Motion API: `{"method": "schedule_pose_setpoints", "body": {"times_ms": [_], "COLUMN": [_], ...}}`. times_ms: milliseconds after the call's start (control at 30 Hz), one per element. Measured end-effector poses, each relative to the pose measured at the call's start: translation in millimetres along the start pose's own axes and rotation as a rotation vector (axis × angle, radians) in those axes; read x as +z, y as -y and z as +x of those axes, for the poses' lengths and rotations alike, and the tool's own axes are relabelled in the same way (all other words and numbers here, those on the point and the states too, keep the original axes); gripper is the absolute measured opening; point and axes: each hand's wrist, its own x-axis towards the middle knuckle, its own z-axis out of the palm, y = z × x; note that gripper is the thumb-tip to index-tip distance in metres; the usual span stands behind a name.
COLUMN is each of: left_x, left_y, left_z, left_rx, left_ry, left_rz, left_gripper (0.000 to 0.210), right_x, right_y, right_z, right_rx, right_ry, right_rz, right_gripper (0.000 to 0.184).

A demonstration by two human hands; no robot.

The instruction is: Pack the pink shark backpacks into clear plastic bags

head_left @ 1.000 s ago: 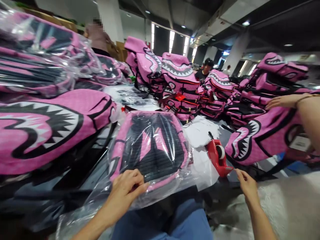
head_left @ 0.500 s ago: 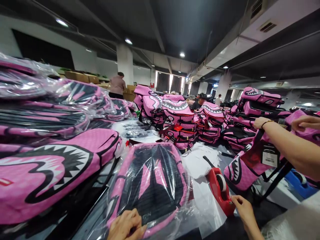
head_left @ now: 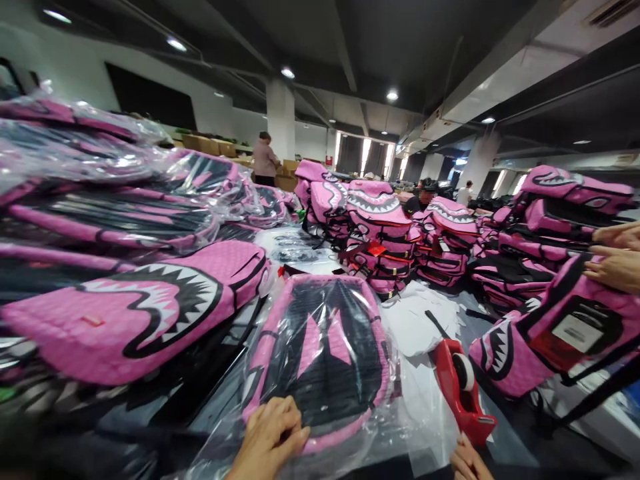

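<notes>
In front of me a pink and black backpack lies back side up inside a clear plastic bag. My left hand rests on the near left edge of it, fingers curled and closed on the plastic. A red tape dispenser with a white roll stands to the right on the table. Just below its front end is my right hand, partly cut off by the frame. Its fingers are pressed together, and what they hold is too small to make out.
An unbagged shark-mouth backpack lies at left, near a pile of bagged backpacks. More backpacks are stacked behind white paper sheets. At right, another person's hands hold a tagged backpack.
The view has swung left, so things sit further right. My right hand has left the dispenser's front end and moved down and toward me. My left hand stays on the bag's near edge.
</notes>
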Motion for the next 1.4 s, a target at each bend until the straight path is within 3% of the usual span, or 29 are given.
{"method": "schedule_pose_setpoints", "body": {"times_ms": [100, 133, 233, 333, 433, 533, 633, 700, 767, 867, 967, 1033, 1133, 1267, 1400], "left_x": [-6.5, -8.6, -12.4, -13.2, -12.8, -12.7, -12.9, -12.2, -10.7, -9.7, -16.3, -25.5, -40.8, -49.9, -47.8], "left_y": [-16.6, -21.2, -30.4, -35.3, -37.2, -35.5, -31.8, -29.8, -29.1, -30.6, -30.6, -26.1, -11.5, 9.1, 16.3], "left_z": [-1.5, -1.1, 0.9, 1.2, 0.2, -1.8, -4.2, -4.8, -4.3, -4.4, -12.2, -22.6, -38.4, -42.3, -31.2], "left_rx": [-0.014, -0.025, -0.069, -0.097, -0.106, -0.076, -0.049, -0.04, -0.033, -0.017, 0.085, 0.201, 0.298, 0.231, 0.164], "left_ry": [0.006, 0.014, 0.035, 0.055, 0.064, 0.059, 0.057, 0.063, 0.057, 0.038, -0.002, -0.029, -0.101, -0.147, -0.07], "left_rz": [-0.015, -0.022, -0.033, -0.032, -0.025, -0.022, -0.03, -0.036, -0.037, -0.019, 0.026, 0.1, 0.264, 0.312, 0.193], "left_gripper": [0.032, 0.03, 0.027, 0.027, 0.027, 0.027, 0.027, 0.027, 0.027, 0.029, 0.02, 0.012, 0.008, 0.014, 0.02], "right_x": [53.6, 70.7, 121.1, 168.8, 203.2, 213.5, 201.4, 188.8, 179.9, 179.3, 186.6, 190.1, 192.4, 192.5, 167.0], "right_y": [37.7, 53.1, 95.3, 115.1, 109.4, 94.3, 82.3, 74.4, 64.3, 47.6, 38.4, 38.2, 42.1, 45.4, 41.1], "right_z": [-15.6, -18.0, -8.6, 16.9, 44.6, 65.6, 68.6, 57.2, 39.0, 16.6, 14.4, 20.9, 31.2, 30.9, 4.8], "right_rx": [-0.049, -0.086, -0.231, -0.38, -0.547, -0.582, -0.505, -0.62, -0.843, -1.009, -0.943, -0.89, -0.855, -0.855, -0.919], "right_ry": [0.089, 0.174, 0.562, 0.967, 1.142, 1.024, 0.827, 0.672, 0.591, 0.594, 0.589, 0.625, 0.67, 0.658, 0.626], "right_rz": [-0.048, -0.129, -0.594, -1.06, -1.39, -1.57, -1.525, -1.45, -1.387, -1.435, -1.586, -1.633, -1.648, -1.593, -1.241], "right_gripper": [0.053, 0.048, 0.043, 0.032, 0.017, 0.014, 0.025, 0.016, 0.012, 0.023, 0.051, 0.054, 0.053, 0.049, 0.022]}}
